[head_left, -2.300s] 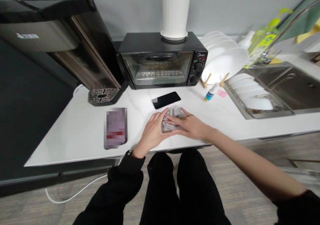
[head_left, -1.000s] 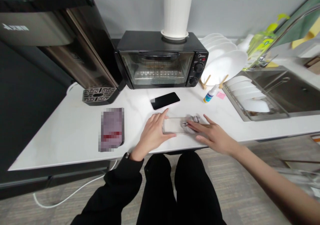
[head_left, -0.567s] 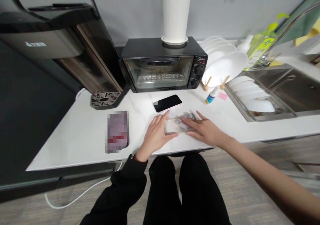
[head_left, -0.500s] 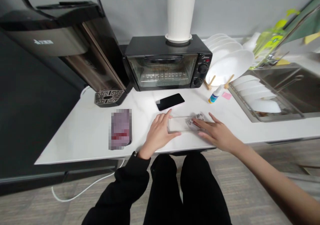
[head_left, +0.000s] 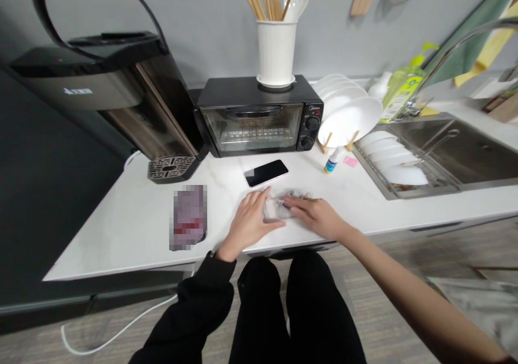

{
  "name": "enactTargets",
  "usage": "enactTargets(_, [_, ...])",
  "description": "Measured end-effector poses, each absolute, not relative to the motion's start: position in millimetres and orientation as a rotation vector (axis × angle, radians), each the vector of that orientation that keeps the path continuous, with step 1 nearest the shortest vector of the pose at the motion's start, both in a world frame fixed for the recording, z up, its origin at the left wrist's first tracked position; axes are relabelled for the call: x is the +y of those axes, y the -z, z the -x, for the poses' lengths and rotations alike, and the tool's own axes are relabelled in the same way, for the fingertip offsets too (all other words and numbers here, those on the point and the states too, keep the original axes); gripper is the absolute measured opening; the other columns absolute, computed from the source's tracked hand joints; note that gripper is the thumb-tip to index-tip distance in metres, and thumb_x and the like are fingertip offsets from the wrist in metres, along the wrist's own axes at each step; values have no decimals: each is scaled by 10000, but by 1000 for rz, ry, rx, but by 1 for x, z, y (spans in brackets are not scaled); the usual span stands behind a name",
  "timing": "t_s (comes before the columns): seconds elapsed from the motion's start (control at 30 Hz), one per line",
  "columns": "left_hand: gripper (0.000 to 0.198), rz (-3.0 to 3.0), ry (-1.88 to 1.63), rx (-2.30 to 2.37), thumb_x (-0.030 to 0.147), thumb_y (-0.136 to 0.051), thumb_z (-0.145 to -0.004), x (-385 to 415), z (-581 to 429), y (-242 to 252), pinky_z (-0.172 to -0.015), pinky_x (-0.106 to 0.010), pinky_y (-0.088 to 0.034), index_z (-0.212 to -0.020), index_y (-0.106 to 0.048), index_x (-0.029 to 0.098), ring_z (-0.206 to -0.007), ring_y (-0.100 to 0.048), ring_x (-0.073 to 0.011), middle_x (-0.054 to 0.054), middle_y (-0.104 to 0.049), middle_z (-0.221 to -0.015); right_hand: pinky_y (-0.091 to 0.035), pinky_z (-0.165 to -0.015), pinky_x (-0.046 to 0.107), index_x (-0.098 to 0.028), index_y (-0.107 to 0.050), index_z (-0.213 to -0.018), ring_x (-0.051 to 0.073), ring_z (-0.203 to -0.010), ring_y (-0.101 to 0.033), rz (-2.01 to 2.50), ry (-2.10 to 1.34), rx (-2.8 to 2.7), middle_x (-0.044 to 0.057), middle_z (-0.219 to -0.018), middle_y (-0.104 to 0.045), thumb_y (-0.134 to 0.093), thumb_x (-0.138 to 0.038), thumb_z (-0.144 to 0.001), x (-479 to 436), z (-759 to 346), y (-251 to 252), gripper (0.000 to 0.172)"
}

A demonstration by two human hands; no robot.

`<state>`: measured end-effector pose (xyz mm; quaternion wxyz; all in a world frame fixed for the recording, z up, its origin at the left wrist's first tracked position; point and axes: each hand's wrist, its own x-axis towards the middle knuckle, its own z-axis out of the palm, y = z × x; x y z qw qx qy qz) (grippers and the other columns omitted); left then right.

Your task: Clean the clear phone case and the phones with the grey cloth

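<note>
A clear phone case (head_left: 272,211) lies flat near the front edge of the white counter (head_left: 129,229). My left hand (head_left: 246,222) grips its left end, fingers on top and thumb along the near edge. My right hand (head_left: 318,217) presses a crumpled grey cloth (head_left: 294,197) onto the right part of the case, with its fingers close together. The cloth and my fingers hide much of the case.
A black phone (head_left: 266,172) lies just behind my hands. A blurred dark pouch (head_left: 189,217) is to the left. Further back stand a toaster oven (head_left: 257,117), a dark dispenser (head_left: 121,94), a small bottle (head_left: 332,162), racked white plates (head_left: 348,117) and a sink (head_left: 453,148).
My right hand with the cloth has slid back left along the case towards my left hand. My left hand stays on the case's left end. The camera has tilted upward.
</note>
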<state>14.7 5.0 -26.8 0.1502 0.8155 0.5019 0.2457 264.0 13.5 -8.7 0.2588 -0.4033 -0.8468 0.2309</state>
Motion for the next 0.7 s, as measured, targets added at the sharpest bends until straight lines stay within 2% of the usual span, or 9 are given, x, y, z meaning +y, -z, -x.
enactTargets(0.1, [688,-2390,-693,1441,561,-717,-895,4,-15,27,-1151,-484,-418,-1468,-509,242,-1378,-479,-325,-122,-540,-1444,-584,-1000,370,-241,-723,-1251,222,-1100,-751,1093,-724,-1915,47,-1205,-787,-462,-355,-1084,5,-286,9,330])
enactTargets(0.17, [645,-2407,-687,1456,538,-712,-907,3,-15,28,-1172,-491,-403,-1448,-523,243,-1421,-445,-327,-131,-497,-1497,-588,-977,357,-236,-736,-1184,220,-1077,-751,1116,-633,-1794,47,-1153,-794,-511,-329,-1064,2,-288,15,271])
enactTargets(0.23, [610,-2402,-677,1469,509,-730,-899,2,-15,28,-1177,-500,-400,-1416,-536,248,-1435,-435,-329,-130,-479,-1520,-607,-911,353,-238,-736,-1169,217,-995,-761,1121,-536,-1890,51,-1128,-793,-536,-281,-1044,2,-283,23,240])
enactTargets(0.3, [543,-2381,-686,1466,469,-754,-886,2,-15,27,-1172,-498,-405,-1346,-565,249,-1422,-452,-323,-122,-499,-1502,-611,-895,357,-252,-726,-1211,219,-1005,-752,1076,-438,-2088,61,-1170,-776,-531,-228,-1034,5,-276,29,265])
enactTargets(0.4, [516,-2333,-765,1429,413,-793,-855,2,-16,25,-1151,-492,-422,-1282,-561,240,-1375,-500,-318,-118,-572,-1421,-581,-982,412,-244,-682,-1312,260,-1143,-688,1085,-221,-2201,118,-1296,-693,-604,-226,-997,10,-271,32,325])
enactTargets(0.47, [519,-2257,-821,1394,379,-804,-843,3,-16,24,-1114,-480,-454,-1270,-541,243,-1312,-563,-308,-108,-635,-1343,-582,-966,435,-221,-674,-1315,281,-1110,-677,1155,-151,-2194,137,-1264,-678,-691,-261,-952,12,-271,31,366])
enactTargets(0.6, [431,-1986,-910,1338,277,-737,-890,3,-16,27,-1025,-405,-520,-1259,-514,272,-1129,-711,-238,-35,-769,-1119,-591,-826,380,-224,-733,-1074,239,-907,-697,1163,-183,-2151,80,-1013,-728,-645,-282,-991,11,-271,29,134])
enactTargets(0.7, [226,-1832,-1049,1397,275,-641,-958,1,-18,31,-943,-346,-567,-1176,-591,243,-1024,-766,-210,-29,-808,-1027,-575,-835,383,-216,-711,-1047,240,-933,-685,1164,-91,-1856,108,-1039,-716,-559,-298,-1035,7,-268,26,173])
